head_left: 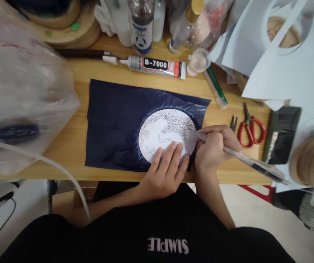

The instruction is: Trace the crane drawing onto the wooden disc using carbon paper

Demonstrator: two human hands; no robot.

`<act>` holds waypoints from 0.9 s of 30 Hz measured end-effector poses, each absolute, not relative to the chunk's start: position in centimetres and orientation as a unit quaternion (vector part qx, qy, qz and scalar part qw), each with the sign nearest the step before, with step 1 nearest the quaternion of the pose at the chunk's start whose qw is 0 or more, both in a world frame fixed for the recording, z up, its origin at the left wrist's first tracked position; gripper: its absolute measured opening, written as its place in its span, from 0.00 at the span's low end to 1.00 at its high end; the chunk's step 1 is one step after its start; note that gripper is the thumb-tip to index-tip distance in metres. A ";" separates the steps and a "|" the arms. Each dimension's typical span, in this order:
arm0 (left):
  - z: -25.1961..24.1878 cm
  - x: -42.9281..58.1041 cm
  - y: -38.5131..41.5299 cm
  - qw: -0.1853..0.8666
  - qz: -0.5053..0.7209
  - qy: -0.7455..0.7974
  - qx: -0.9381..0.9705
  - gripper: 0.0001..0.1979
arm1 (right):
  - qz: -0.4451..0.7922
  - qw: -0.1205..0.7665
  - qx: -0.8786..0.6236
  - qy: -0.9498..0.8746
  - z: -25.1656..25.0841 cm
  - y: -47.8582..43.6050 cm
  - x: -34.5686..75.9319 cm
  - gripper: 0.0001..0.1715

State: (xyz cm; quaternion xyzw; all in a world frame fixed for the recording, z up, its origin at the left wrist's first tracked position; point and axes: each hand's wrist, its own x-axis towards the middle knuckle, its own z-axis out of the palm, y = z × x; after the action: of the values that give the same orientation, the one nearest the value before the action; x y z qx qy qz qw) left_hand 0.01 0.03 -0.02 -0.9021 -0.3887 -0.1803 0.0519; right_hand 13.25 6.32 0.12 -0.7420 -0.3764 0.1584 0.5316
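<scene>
A round white paper (153, 128) printed with a line drawing of a crane lies on a dark blue sheet (113, 124). My left hand (166, 170) rests flat on the lower part of the paper, fingers spread. In my right hand (214, 146) is a pen (255, 166) with a clear barrel, its grey tip end at the paper's right edge. The pen's point itself is too small to make out. A dark, textured ring shows in the blue sheet around the paper's rim.
A B-7000 glue tube (157, 65) lies behind the sheet, below a bottle (142, 29). Red-handled pliers (251, 129) and a green-edged box (281, 135) are at right. A plastic bag (22, 84) covers the left side. A white cable (61, 166) crosses the lower left.
</scene>
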 end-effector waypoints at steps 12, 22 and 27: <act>-0.1 0.0 -0.1 0.053 -0.177 -0.390 -0.902 0.22 | 0.144 0.568 -0.741 -0.328 0.2 6.7 13.1 0.11; -0.2 -0.1 -0.2 0.047 -0.186 -0.380 -0.905 0.25 | 0.223 0.642 -0.674 -0.289 2.3 7.3 14.1 0.20; -0.5 -0.1 -0.2 0.052 -0.202 -0.377 -0.903 0.29 | 0.245 0.629 -0.681 -0.283 3.0 7.2 15.0 0.20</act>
State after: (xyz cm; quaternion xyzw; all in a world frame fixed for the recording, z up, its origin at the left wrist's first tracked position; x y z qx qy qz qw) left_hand -0.09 -0.21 -0.49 -0.9025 -0.3770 -0.2016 0.0517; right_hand 14.99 7.18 2.97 -0.6815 -0.2832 0.2448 0.6288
